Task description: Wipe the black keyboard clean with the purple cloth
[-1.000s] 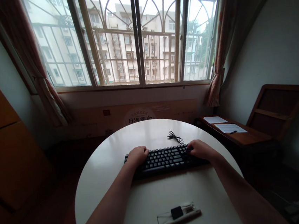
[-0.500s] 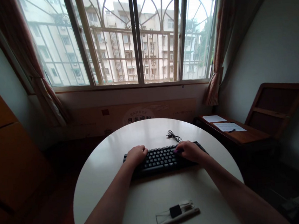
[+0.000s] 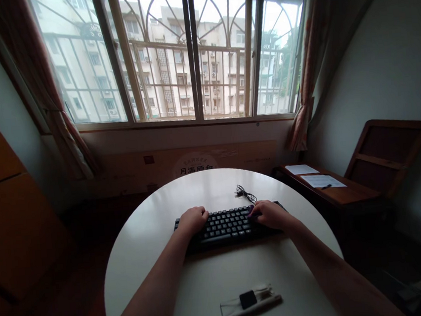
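Note:
A black keyboard (image 3: 228,224) lies on the round white table (image 3: 131,265). Over its left end is my left hand (image 3: 193,220), with the fingers curled down at the back edge, holding the keyboard. My right hand (image 3: 272,214) is closed round a small purple object (image 3: 252,210) above the keys on the right side. The fingers cover most of that object, so its kind is hidden. Behind the keyboard lies its coiled black cable (image 3: 245,193). Nearer to me on the table are a toothbrush (image 3: 244,313) and a small wire-like tool with a black square part (image 3: 248,299).
A low wooden bench (image 3: 351,191) with papers (image 3: 323,181) and a pen (image 3: 326,186) stands to the right. Beyond the table are a long printed box (image 3: 122,171) and the barred window (image 3: 193,55). An orange-brown cabinet (image 3: 0,213) is at the left.
My right hand and the purple object have shifted slightly to the right over the keys. My left hand stays at the keyboard's left end. The whole view has tilted a little.

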{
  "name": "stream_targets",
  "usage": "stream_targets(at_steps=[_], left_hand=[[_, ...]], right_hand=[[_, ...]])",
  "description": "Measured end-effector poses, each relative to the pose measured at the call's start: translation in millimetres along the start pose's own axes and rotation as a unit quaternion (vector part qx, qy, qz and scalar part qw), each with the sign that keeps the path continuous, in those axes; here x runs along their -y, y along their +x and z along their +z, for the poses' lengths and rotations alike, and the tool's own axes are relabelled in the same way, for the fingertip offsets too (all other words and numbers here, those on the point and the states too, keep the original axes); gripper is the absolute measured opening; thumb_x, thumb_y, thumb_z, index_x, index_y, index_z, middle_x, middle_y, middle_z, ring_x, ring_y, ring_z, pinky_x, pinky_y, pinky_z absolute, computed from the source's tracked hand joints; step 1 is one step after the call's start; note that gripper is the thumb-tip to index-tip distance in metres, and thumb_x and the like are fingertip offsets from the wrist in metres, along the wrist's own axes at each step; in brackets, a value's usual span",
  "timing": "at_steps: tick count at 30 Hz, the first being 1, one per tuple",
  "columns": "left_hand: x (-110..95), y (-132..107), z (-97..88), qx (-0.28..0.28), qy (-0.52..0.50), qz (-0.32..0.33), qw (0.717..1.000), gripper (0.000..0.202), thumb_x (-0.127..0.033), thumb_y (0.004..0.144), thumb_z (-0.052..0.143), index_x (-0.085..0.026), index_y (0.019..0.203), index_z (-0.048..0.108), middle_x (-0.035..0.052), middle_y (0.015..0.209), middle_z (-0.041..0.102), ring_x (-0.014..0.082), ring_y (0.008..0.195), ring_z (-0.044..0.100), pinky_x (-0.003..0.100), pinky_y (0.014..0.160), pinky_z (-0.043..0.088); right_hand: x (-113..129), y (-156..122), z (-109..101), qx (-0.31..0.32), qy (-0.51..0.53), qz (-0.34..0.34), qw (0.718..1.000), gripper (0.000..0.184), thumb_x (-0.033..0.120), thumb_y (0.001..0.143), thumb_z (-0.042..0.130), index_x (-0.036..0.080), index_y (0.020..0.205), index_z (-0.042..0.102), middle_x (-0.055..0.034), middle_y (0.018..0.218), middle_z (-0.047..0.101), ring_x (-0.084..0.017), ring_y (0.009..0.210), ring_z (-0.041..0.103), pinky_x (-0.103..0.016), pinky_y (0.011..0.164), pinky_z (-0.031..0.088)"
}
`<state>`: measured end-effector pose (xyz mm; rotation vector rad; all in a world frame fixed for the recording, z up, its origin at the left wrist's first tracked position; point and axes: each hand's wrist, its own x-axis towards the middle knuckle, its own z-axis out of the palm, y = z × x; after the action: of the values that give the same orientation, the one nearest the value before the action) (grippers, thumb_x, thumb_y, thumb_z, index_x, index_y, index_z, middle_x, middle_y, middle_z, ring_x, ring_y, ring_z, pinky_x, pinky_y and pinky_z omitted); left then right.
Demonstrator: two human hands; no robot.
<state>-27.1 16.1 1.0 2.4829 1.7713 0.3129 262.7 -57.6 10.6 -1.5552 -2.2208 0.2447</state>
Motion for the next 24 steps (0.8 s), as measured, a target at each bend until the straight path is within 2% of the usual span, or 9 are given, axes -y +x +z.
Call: stream_targets(at_steps=[5,10,12,14,15,16,19,22,24], left_hand=[[1,0,0.7,-0.002,-0.008,-0.003,1.000,0.033,-0.041,0.084,0.040,-0.021,0.087,0.066,0.0092,0.099,0.067,0.0251,0.092,0.059,0.032,0.073,0.043],[2,2,4.4,-0.004,-0.016,0.000,1.000,0.035,-0.043,0.085,0.039,-0.021,0.086,0.066,0.0096,0.098,0.067,0.0257,0.093,0.059,0.034,0.077,0.043],[5,6,4.0,-0.004,-0.060,0.012,0.998,0.039,-0.045,0.085,0.037,-0.020,0.083,0.066,0.0095,0.096,0.067,0.0254,0.093,0.058,0.035,0.080,0.042],[12,12,-0.5,-0.003,-0.174,0.001,0.985,0.047,-0.048,0.087,0.030,-0.018,0.079,0.066,0.0095,0.094,0.067,0.0237,0.091,0.059,0.034,0.079,0.044],[17,14,-4.5,-0.010,-0.260,-0.029,0.965,0.054,-0.048,0.088,0.023,-0.017,0.079,0.066,0.0097,0.093,0.067,0.0227,0.089,0.059,0.034,0.076,0.045],[23,16,-9.5,-0.028,-0.348,-0.083,0.933,0.060,-0.051,0.089,0.016,-0.016,0.079,0.065,0.0102,0.092,0.066,0.0223,0.084,0.059,0.034,0.070,0.047],[45,17,-25.4,-0.121,-0.559,-0.146,0.807,0.060,-0.058,0.085,0.017,-0.016,0.079,0.060,0.0078,0.084,0.066,0.0179,0.071,0.059,0.030,0.063,0.047],[71,12,-32.6,-0.242,-0.660,-0.214,0.678,0.047,-0.054,0.082,0.027,-0.018,0.071,0.053,0.0029,0.066,0.060,0.0135,0.056,0.054,0.026,0.054,0.045],[87,9,-29.8,-0.289,-0.691,-0.266,0.607,0.039,-0.048,0.082,0.028,-0.019,0.067,0.048,-0.0002,0.057,0.052,0.0112,0.046,0.046,0.024,0.047,0.040]], right_hand=[[-4,-1,-4,0.017,0.023,0.029,0.999,0.020,0.032,0.073,0.060,0.024,0.085,0.075,-0.0036,0.091,0.070,-0.018,0.081,0.062,-0.026,0.074,0.045],[-5,-2,-2,0.007,0.033,0.015,0.999,0.022,0.030,0.074,0.060,0.024,0.089,0.075,-0.0040,0.094,0.070,-0.019,0.084,0.063,-0.026,0.076,0.046],[-5,-1,-2,0.005,0.032,0.010,0.999,0.022,0.030,0.074,0.060,0.024,0.089,0.074,-0.0043,0.093,0.070,-0.019,0.084,0.063,-0.027,0.076,0.046],[-6,-1,-2,0.005,0.033,0.008,0.999,0.022,0.030,0.074,0.060,0.023,0.089,0.074,-0.0048,0.093,0.070,-0.019,0.083,0.063,-0.027,0.075,0.046],[-6,-1,-1,0.006,0.036,0.006,0.999,0.022,0.029,0.074,0.060,0.022,0.089,0.074,-0.0050,0.093,0.070,-0.019,0.083,0.063,-0.027,0.076,0.046],[-6,-1,-1,0.007,0.039,0.004,0.999,0.022,0.029,0.074,0.060,0.022,0.089,0.074,-0.0052,0.093,0.070,-0.019,0.084,0.063,-0.027,0.077,0.046],[-7,-1,0,0.009,0.048,-0.002,0.999,0.023,0.027,0.074,0.060,0.023,0.091,0.074,-0.0050,0.094,0.070,-0.019,0.085,0.063,-0.028,0.079,0.046],[-7,-2,1,0.002,0.050,-0.014,0.999,0.023,0.025,0.074,0.059,0.024,0.092,0.074,-0.0043,0.094,0.071,-0.019,0.085,0.063,-0.029,0.080,0.046],[-7,-2,2,-0.007,0.048,-0.024,0.999,0.023,0.025,0.074,0.059,0.024,0.092,0.074,-0.0043,0.093,0.071,-0.019,0.086,0.063,-0.029,0.080,0.046]])
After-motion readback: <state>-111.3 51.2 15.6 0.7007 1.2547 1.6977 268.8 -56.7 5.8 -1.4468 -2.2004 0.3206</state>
